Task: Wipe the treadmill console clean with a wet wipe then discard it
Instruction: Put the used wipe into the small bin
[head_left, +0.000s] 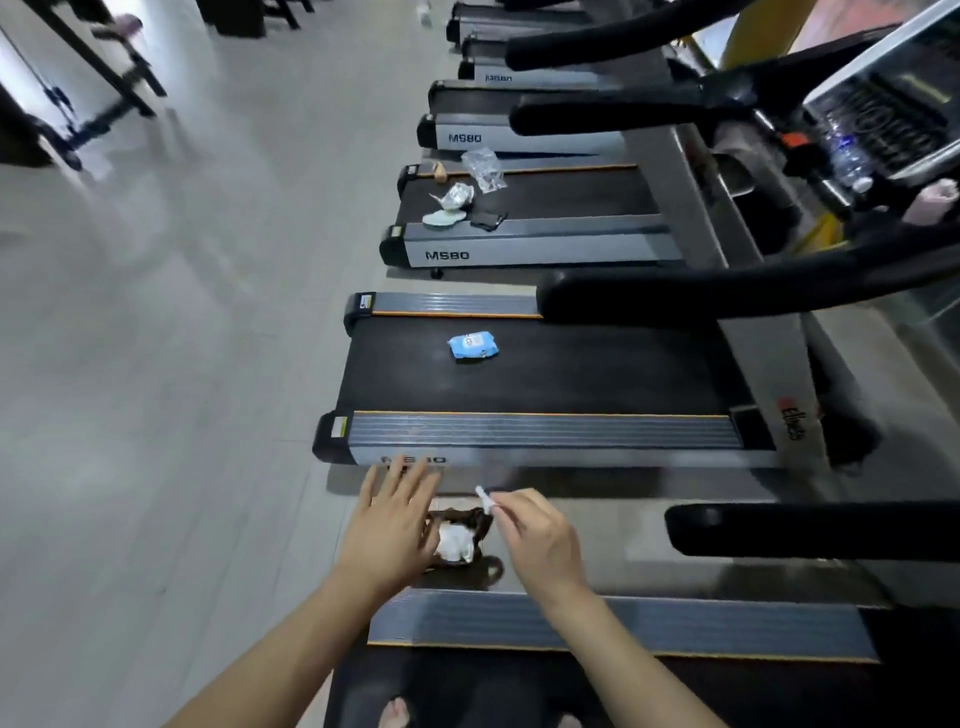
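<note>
My right hand (537, 540) pinches a small crumpled white wet wipe (484, 497) between thumb and fingers, just above a brown bag (470, 519) on the floor between two treadmills. Inside the bag lies a wad of used white wipes (454, 541). My left hand (389, 525) hovers open, fingers spread, at the bag's left edge. A blue pack of wet wipes (472, 347) lies on the black belt of the treadmill (545, 431) ahead. A treadmill console (893, 119) shows at the upper right, blurred.
Several M580 treadmills stand in a row toward the top. Black handrails (727, 296) jut out from the right. Crumpled wrappers and cloths (467, 200) litter the belt of a farther treadmill. Pale tiled floor (182, 338) spreads on the left. My feet stand on a belt at the bottom.
</note>
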